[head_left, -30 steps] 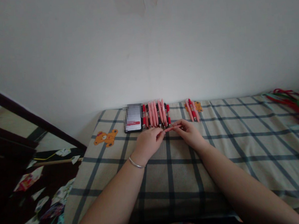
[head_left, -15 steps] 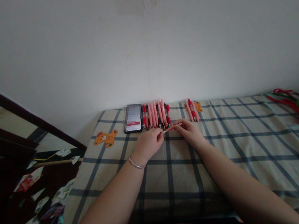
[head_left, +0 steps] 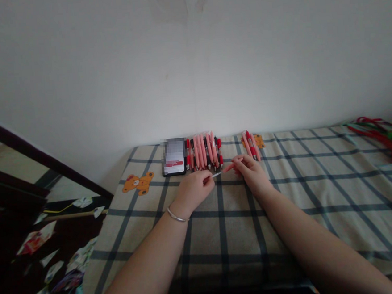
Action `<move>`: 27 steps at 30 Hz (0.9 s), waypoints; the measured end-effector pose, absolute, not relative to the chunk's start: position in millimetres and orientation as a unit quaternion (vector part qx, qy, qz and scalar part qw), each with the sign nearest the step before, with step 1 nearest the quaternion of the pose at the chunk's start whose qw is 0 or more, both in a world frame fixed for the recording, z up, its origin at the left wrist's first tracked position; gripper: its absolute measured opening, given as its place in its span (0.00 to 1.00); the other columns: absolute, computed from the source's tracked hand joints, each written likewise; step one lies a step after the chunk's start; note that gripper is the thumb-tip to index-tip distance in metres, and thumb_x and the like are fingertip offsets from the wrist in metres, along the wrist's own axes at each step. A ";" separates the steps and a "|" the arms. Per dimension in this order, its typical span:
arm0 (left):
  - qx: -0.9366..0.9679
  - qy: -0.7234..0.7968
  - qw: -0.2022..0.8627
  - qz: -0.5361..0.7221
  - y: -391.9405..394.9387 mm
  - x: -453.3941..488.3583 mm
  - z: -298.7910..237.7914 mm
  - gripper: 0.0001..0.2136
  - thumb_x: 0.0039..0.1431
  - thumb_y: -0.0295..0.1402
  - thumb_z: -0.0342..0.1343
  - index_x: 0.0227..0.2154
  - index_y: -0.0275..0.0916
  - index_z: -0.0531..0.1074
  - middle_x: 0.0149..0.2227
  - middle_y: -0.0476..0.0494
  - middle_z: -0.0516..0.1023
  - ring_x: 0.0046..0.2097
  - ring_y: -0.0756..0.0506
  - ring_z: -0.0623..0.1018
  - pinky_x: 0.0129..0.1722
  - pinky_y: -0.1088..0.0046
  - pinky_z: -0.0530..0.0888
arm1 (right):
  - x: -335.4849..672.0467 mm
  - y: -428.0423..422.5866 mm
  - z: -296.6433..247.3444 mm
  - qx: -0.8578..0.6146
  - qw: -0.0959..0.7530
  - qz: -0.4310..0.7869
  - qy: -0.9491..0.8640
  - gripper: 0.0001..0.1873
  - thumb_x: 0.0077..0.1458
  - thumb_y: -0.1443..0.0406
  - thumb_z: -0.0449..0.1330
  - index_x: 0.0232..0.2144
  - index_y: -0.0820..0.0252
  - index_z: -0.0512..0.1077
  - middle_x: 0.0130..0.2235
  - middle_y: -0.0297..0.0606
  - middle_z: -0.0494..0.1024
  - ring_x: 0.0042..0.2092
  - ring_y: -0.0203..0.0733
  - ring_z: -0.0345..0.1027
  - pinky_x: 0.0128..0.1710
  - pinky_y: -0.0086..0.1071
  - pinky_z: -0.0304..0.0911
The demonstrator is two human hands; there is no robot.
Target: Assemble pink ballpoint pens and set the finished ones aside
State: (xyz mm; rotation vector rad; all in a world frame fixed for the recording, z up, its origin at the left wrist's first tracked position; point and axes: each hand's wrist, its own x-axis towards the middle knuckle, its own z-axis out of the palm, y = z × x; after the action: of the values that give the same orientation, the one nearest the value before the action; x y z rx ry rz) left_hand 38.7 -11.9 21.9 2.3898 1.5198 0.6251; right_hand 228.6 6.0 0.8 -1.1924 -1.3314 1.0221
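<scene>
My left hand [head_left: 195, 189], with a thin bangle at the wrist, pinches the end of a thin white refill [head_left: 217, 174]. The refill's other end runs into a pink pen barrel [head_left: 232, 164] that my right hand [head_left: 251, 172] pinches between its fingers. Both hands hover just above a checked cloth [head_left: 286, 194], in front of a row of pink and red pens [head_left: 203, 152]. A smaller group of pink and red pens [head_left: 251, 145] lies just beyond my right hand.
A dark phone [head_left: 174, 156] lies left of the pen row, by the wall. Red and green strips [head_left: 383, 136] are heaped at the far right. A bear print [head_left: 138, 183] marks the cloth's left side. Scattered paper scraps [head_left: 53, 264] cover the dark floor at left.
My hands have drawn apart. The white refill now shows between them, where before only the pink barrel was visible. My right hand shifted slightly right.
</scene>
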 end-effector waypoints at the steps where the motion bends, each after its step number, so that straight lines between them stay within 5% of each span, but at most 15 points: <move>1: 0.819 0.518 0.121 0.215 -12.0 38.5 21.8 0.08 0.55 0.29 0.47 0.24 0.39 0.69 0.27 0.48 0.74 0.30 0.50 0.72 0.29 0.75 0.61 | 228.7 6.0 1.1 -0.491 0.522 0.427 -0.551 0.16 0.50 0.51 0.55 0.31 0.57 0.64 0.24 0.33 0.72 0.24 0.34 0.61 0.24 0.28 0.59; 9: 0.820 0.519 0.119 0.211 -11.5 38.0 21.4 0.09 0.55 0.30 0.47 0.24 0.39 0.70 0.27 0.48 0.74 0.30 0.49 0.71 0.29 0.75 0.61 | 229.1 7.5 2.9 -0.508 0.548 0.384 -0.542 0.16 0.50 0.51 0.55 0.29 0.57 0.64 0.20 0.28 0.64 0.22 0.33 0.59 0.22 0.28 0.57; 15: 0.815 0.526 0.116 0.212 -11.3 38.1 20.4 0.08 0.55 0.29 0.47 0.23 0.39 0.68 0.26 0.48 0.74 0.29 0.50 0.71 0.28 0.75 0.60 | 233.0 9.9 0.8 -0.535 0.548 0.358 -0.535 0.13 0.51 0.53 0.54 0.29 0.57 0.64 0.21 0.30 0.67 0.22 0.33 0.57 0.22 0.27 0.55; 27: 0.804 0.539 0.117 0.222 -10.6 38.8 18.7 0.10 0.57 0.31 0.46 0.23 0.39 0.67 0.25 0.48 0.73 0.27 0.50 0.70 0.28 0.75 0.60 | 235.0 5.8 0.8 -0.596 0.313 0.063 -0.737 0.06 0.53 0.61 0.54 0.31 0.56 0.67 0.30 0.37 0.73 0.28 0.39 0.66 0.24 0.30 0.55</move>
State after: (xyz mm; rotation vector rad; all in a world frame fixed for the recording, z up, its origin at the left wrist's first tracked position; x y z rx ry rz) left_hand 38.8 -10.6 18.7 2.3540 1.5782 0.6504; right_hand 235.0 5.8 0.8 -1.5735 -1.9432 0.1664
